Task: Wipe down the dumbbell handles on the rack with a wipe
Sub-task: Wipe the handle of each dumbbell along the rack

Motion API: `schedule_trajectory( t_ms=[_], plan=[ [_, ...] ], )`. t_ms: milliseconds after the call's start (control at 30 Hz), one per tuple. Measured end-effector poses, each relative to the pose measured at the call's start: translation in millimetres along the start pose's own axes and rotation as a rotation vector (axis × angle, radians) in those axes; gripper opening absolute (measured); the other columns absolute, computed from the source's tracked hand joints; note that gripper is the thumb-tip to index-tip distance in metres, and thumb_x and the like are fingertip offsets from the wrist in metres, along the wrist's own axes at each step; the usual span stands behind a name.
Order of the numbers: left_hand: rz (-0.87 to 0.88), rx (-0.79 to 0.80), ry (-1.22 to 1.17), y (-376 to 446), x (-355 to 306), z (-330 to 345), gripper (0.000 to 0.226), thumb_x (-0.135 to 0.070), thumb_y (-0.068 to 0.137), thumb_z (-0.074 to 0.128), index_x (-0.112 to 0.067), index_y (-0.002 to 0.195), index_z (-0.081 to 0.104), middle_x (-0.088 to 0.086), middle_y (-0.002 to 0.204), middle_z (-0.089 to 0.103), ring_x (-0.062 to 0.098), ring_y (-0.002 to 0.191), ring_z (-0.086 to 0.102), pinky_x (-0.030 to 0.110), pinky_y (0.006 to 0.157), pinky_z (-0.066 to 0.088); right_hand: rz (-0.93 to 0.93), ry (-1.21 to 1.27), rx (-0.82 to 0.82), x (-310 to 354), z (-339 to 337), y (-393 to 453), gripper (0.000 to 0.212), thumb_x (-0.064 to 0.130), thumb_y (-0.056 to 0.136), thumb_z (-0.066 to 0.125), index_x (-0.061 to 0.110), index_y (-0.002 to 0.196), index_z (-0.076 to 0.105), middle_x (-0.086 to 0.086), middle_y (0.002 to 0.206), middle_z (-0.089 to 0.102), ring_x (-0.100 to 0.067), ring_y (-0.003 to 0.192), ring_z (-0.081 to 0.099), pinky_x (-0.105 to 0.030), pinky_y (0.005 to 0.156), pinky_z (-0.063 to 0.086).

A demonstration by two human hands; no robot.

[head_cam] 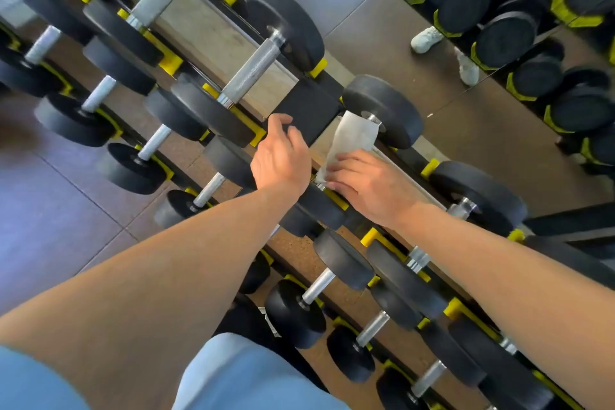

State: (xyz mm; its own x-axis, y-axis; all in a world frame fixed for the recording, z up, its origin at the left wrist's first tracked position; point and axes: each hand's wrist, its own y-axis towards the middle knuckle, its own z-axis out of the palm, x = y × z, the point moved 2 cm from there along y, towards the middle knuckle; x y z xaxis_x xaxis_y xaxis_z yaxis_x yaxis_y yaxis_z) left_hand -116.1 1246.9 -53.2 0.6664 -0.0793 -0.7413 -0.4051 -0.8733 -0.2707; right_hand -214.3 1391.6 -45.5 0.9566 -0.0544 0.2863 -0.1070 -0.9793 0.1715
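Head view: a person stands over the rack, both hands low at the top row
Rack (307, 110): black steel with yellow cradles; fixed and stiff, it will not move under pressure
Dumbbell (382, 110): heavy, rubber ends; it should stay in its cradle while it is rubbed; its handle is hidden under the wipe
Left hand (283, 156): fingers loosely bent, tips resting on the black plate of the rack; it holds nothing
Right hand (369, 185): fingers flat, pressing the near end of the wipe down
Wipe (354, 136): thin, soft, light, probably damp; draped along the handle; best wrapped round the bar and gripped through it
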Motion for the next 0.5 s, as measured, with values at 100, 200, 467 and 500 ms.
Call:
schedule_trajectory(
  t_ms=[100,200,467,500],
  plan=[
    [0.003,-0.003,0.004,-0.5,-1.2,0.2,0.027,-0.034,0.102,0.03,-0.032,0.124,0.046,-0.016,0.079,0.054,0.008,0.073,0.056,0.042,0.079,0.054,0.072,-0.032,0.054,-4.3,-3.1,10.6,0.034,0.029,0.1,0.056,0.01,0.125,0.067,-0.006,0.12,0.067,-0.026,0.112,0.058,-0.042,0.093,0.05],
    [0.005,0.005,0.0,0.5,-0.5,0.8,0.027,-0.034,0.102,0.031,-0.032,0.123,0.046,-0.016,0.079,0.055,0.004,0.072,0.057,0.042,0.076,0.055,0.13,-0.23,0.239,-17.5,2.7,19.9,0.053,0.055,0.097,0.047,0.021,0.135,0.06,-0.003,0.139,0.057,-0.026,0.136,0.044,-0.046,0.115,0.031],
    [-0.017,0.018,0.018,2.0,0.9,3.7,0.026,-0.032,0.102,0.033,-0.033,0.124,0.047,-0.017,0.078,0.055,0.004,0.071,0.057,0.04,0.074,0.057,0.296,-0.113,-0.114,-11.4,19.6,18.7,0.028,0.027,0.097,0.058,0.009,0.109,0.075,-0.005,0.114,0.073,-0.022,0.125,0.056,-0.038,0.116,0.033],
    [-0.019,0.019,0.018,2.4,1.7,3.7,0.026,-0.032,0.102,0.033,-0.033,0.124,0.047,-0.016,0.078,0.056,0.004,0.071,0.057,0.041,0.074,0.056,0.222,-0.089,-0.118,-2.4,26.8,13.9,0.022,0.023,0.095,0.064,0.008,0.106,0.075,-0.006,0.112,0.074,-0.023,0.121,0.059,-0.038,0.116,0.034]
  ],
)
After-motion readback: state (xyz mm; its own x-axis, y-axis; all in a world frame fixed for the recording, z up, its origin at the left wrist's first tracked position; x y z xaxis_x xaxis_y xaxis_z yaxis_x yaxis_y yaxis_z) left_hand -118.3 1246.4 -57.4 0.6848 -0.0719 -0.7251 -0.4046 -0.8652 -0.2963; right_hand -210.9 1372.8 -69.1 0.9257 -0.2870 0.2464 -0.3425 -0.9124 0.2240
